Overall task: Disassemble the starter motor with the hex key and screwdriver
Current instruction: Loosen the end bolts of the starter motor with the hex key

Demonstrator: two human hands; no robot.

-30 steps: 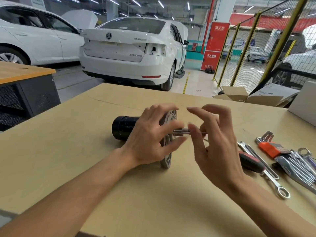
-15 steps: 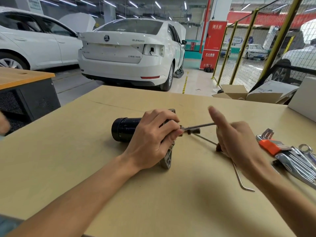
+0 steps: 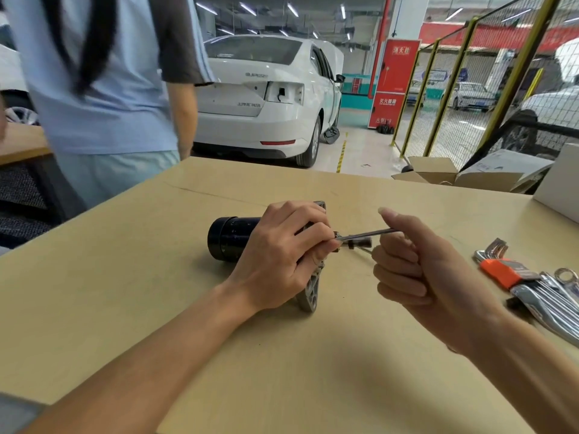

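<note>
On its side under curled left-hand fingers [image 3: 300,236], black-bodied starter motor [image 3: 230,239] with grey flange

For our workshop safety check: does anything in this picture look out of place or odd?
Nothing on the bench stands out. Behind it, the white car has an empty hole where its right tail light should sit, so it looks part-stripped.

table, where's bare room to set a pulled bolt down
Bare table left of the starter motor, and the near strip below both forearms. Crowded at right: the wrench set lies beside the right hand.
</note>
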